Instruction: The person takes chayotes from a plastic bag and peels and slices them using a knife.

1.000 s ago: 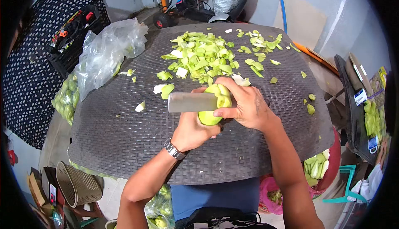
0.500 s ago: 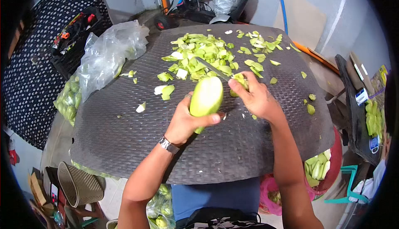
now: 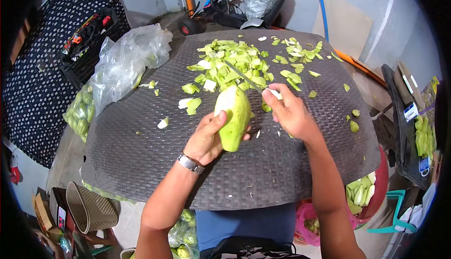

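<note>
My left hand (image 3: 205, 139) is wrapped round a partly peeled, pale green chayote (image 3: 233, 120) over the dark woven tabletop (image 3: 155, 165). Its upper left face is bare and whitish, while green skin covers the lower part and right side. In my right hand (image 3: 293, 113) is a knife (image 3: 245, 77), its blade pointing up and left beyond the chayote's top end. The blade looks apart from the fruit. Behind both hands lies a heap of green peelings (image 3: 230, 61), with smaller scraps scattered about.
A clear plastic bag (image 3: 129, 54) lies at the table's left edge, above a bag of chayotes (image 3: 80, 113). Below the right edge stand a red tub (image 3: 383, 184) with peeled pieces and a pink bag (image 3: 307, 212). A woven basket (image 3: 89, 207) is at lower left.
My left hand has turned the chayote, so more green skin faces me and the thumb lies on its left side. The peel at my right hand is gone from the knife.
</note>
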The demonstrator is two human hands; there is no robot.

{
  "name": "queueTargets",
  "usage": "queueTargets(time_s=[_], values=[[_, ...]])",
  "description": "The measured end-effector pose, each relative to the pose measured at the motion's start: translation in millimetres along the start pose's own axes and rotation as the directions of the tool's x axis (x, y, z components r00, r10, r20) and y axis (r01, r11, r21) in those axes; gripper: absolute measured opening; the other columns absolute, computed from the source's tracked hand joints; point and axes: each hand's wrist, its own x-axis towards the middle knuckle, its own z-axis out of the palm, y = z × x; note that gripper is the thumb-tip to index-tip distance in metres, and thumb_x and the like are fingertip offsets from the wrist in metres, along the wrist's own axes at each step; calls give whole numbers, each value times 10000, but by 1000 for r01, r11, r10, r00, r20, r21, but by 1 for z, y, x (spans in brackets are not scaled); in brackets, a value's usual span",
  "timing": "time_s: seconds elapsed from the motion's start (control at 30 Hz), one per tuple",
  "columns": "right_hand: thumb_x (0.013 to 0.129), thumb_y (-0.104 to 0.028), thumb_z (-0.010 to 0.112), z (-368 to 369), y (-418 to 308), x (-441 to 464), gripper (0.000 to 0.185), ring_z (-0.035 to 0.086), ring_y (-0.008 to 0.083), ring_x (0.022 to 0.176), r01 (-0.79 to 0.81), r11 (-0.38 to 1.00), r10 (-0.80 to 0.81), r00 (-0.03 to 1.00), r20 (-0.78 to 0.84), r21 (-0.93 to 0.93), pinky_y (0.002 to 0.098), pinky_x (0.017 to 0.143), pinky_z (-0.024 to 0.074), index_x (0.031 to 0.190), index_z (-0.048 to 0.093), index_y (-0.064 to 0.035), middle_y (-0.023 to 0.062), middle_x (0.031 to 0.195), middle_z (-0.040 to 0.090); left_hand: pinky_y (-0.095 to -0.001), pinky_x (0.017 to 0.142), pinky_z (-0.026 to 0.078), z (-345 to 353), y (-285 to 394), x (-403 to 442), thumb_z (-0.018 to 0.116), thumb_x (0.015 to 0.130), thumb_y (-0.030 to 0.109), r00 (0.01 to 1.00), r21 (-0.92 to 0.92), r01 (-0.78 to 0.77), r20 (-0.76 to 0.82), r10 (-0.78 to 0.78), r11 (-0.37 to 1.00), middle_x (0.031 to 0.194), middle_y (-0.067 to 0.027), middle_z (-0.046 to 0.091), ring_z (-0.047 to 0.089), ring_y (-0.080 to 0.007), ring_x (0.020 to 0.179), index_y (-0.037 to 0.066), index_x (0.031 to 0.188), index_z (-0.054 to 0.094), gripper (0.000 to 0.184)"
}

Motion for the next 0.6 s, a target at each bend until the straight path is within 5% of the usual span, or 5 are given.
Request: queueTargets(time_s=[0.03,0.23,0.33,0.47,0.6], values=[[1009,-611,609,1,0,0,702,703,267,696,13,1000,-13,1000,-5,0,404,684,517,1306,568,24,166,692,663,-511,949,592,1,4,1,679,962,592,1000,47,4,-8,-3,999,1324,-192,640,682,-357,1149,31,1485,476,793],[1026,-578,605,6,1,1,664,692,256,668,14,999,-14,1000,10,43,396,667,514,1303,565,24,163,678,656,-485,883,621,-9,4,6,564,1007,635,993,-208,110,66,-98,972,1297,-156,665,694,-339,1129,69,1480,493,741],[1018,-590,609,5,-4,-1,685,704,255,682,48,998,-49,998,25,36,397,682,524,1331,547,16,160,678,659,-472,834,628,-9,0,3,586,997,634,993,-184,55,-94,-74,981,1282,-131,678,704,-315,1098,98,1467,511,717],[954,-627,675,6,-23,-15,787,725,291,687,222,973,-221,975,19,-69,410,672,542,1401,504,-2,168,690,668,-511,903,614,-19,-5,3,639,956,639,997,-213,5,79,12,977,1362,-116,638,661,-289,1205,117,1472,499,747],[826,-680,774,19,-27,-25,989,760,391,768,445,874,-446,894,40,-194,453,689,593,1499,430,-42,213,822,727,-506,990,582,-14,-7,4,579,989,651,1000,-91,-4,12,6,996,1418,-129,608,627,-297,1277,104,1512,464,765]])
